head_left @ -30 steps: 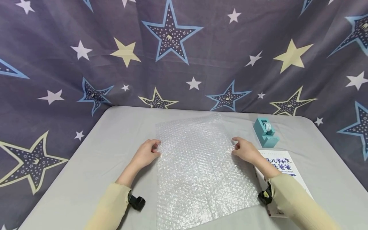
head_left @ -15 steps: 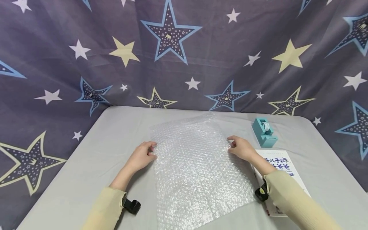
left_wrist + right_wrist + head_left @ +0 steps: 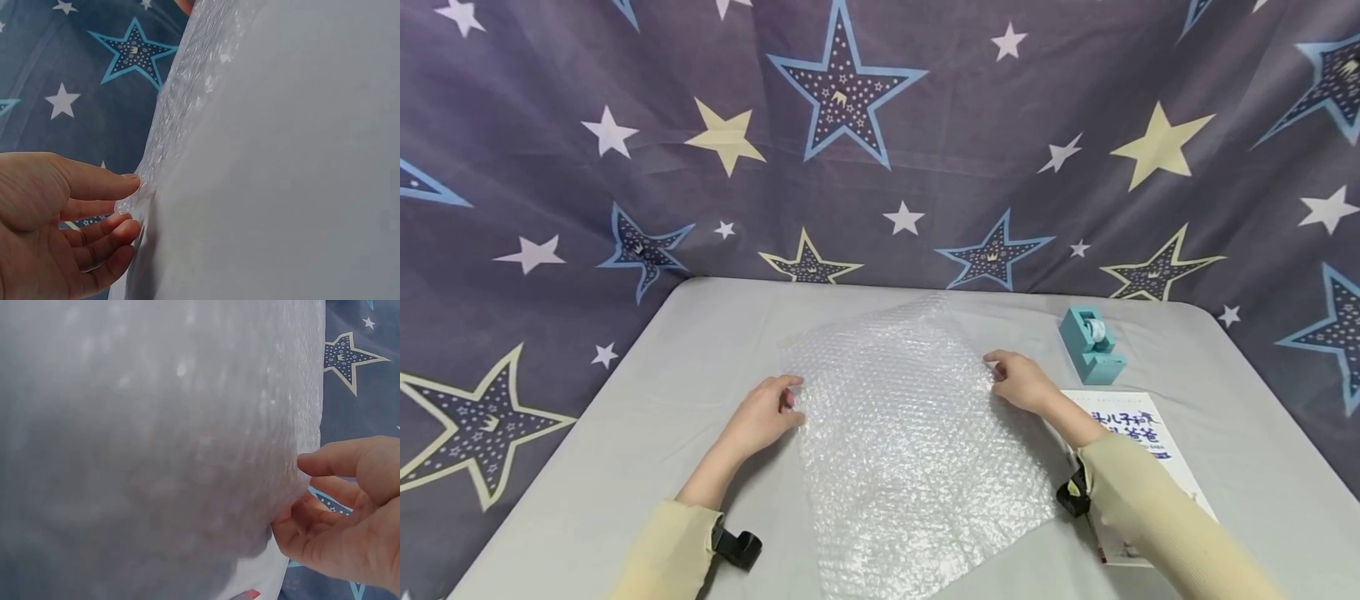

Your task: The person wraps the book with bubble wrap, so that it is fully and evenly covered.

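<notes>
A clear bubble wrap sheet [image 3: 902,442] spans the middle of the table, slanted, its far corner near the back edge. My left hand [image 3: 762,419] pinches its left edge; in the left wrist view the thumb lies on top of the bubble wrap [image 3: 187,81] with fingers curled beneath. On the opposite side, my right hand [image 3: 1022,385] pinches the right edge. The right wrist view shows that hand's thumb at the rim of the bubble wrap [image 3: 206,412] and the other fingers curled under it. Between the hands the sheet looks slightly raised along its edges.
A teal tape dispenser [image 3: 1084,350] with a roll of tape stands at the back right. In front of it lies a white book [image 3: 1168,471] with blue lettering, partly covered by my right forearm. A star-patterned curtain [image 3: 700,192] hangs behind the grey-covered table [image 3: 625,400].
Both hands have shifted slightly left with the bubble wrap. The sheet has turned counterclockwise, its far left corner coming left and nearer. The dispenser and book have stayed put.
</notes>
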### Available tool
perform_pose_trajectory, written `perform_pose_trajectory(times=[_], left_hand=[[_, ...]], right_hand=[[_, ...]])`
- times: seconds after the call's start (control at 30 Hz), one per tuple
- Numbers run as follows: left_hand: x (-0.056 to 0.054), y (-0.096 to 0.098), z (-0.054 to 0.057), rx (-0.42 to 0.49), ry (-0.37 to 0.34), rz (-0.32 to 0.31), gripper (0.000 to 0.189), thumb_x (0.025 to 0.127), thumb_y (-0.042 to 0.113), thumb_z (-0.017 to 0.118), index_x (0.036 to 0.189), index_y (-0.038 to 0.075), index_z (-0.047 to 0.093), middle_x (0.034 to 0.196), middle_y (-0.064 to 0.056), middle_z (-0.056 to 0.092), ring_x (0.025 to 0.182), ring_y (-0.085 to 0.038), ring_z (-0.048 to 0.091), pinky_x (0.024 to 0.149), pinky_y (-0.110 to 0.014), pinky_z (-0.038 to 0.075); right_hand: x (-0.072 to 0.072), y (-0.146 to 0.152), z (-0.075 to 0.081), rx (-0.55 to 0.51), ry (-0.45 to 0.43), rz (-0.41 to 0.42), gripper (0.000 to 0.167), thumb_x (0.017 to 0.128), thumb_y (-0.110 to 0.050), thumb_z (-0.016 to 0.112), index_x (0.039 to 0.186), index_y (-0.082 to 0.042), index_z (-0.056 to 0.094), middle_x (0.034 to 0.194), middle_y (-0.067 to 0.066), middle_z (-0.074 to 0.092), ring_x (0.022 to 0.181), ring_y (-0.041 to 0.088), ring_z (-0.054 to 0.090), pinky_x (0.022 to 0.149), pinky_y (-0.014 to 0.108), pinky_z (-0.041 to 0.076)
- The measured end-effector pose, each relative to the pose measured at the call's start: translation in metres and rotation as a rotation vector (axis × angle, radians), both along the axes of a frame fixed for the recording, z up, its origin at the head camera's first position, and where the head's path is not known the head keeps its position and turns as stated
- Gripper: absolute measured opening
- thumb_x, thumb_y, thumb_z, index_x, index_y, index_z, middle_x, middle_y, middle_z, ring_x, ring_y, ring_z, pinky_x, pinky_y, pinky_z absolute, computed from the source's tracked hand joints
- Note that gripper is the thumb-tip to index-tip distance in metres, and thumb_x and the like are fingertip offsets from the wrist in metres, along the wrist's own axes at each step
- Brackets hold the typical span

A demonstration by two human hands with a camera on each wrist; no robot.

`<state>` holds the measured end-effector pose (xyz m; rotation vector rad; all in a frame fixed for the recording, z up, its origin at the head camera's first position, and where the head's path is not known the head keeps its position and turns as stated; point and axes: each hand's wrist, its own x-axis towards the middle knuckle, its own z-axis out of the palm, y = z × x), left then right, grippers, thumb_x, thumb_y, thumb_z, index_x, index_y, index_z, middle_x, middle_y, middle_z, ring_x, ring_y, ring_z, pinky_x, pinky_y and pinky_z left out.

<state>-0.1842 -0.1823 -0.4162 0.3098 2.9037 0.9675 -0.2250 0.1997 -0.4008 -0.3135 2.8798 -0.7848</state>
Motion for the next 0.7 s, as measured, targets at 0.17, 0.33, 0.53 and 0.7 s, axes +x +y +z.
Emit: perform_pose_trajectory(times=[0.17, 0.33, 0.53, 0.7], left_hand=[[0.003, 0.001, 0.002, -0.013, 0.002, 0.009, 0.055, 0.076, 0.012, 0.068, 0.125, -0.002, 0.049, 0.082, -0.004, 0.050, 0.071, -0.015, 0.043, 0.064, -0.028, 0.037], [0.008, 0.000, 0.004, -0.015, 0.003, 0.022, 0.054, 0.076, 0.012, 0.067, 0.125, -0.002, 0.049, 0.081, -0.004, 0.050, 0.069, -0.014, 0.043, 0.063, -0.028, 0.037], [0.015, 0.000, 0.004, -0.022, -0.016, 0.038, 0.056, 0.076, 0.013, 0.067, 0.127, -0.002, 0.047, 0.081, -0.004, 0.049, 0.069, -0.014, 0.042, 0.062, -0.028, 0.036], [0.019, 0.000, 0.005, -0.033, -0.025, 0.047, 0.060, 0.076, 0.013, 0.068, 0.129, -0.002, 0.046, 0.079, -0.003, 0.048, 0.067, -0.015, 0.041, 0.061, -0.028, 0.035]], right_hand=[[-0.005, -0.002, 0.000, 0.004, 0.001, 0.008, 0.054, 0.071, 0.004, 0.055, 0.124, 0.003, 0.050, 0.099, 0.019, 0.061, 0.087, 0.028, 0.054, 0.078, 0.042, 0.046], [-0.008, -0.004, -0.001, -0.007, 0.005, 0.011, 0.054, 0.071, 0.004, 0.056, 0.124, 0.002, 0.050, 0.101, 0.020, 0.060, 0.089, 0.029, 0.055, 0.076, 0.041, 0.047], [-0.013, -0.007, -0.002, -0.017, 0.018, 0.009, 0.051, 0.071, 0.005, 0.055, 0.122, 0.001, 0.054, 0.102, 0.020, 0.060, 0.092, 0.030, 0.055, 0.077, 0.042, 0.046], [-0.018, -0.011, -0.004, 0.006, 0.056, 0.033, 0.050, 0.070, 0.005, 0.056, 0.120, 0.001, 0.056, 0.100, 0.018, 0.060, 0.090, 0.029, 0.056, 0.079, 0.043, 0.046]])
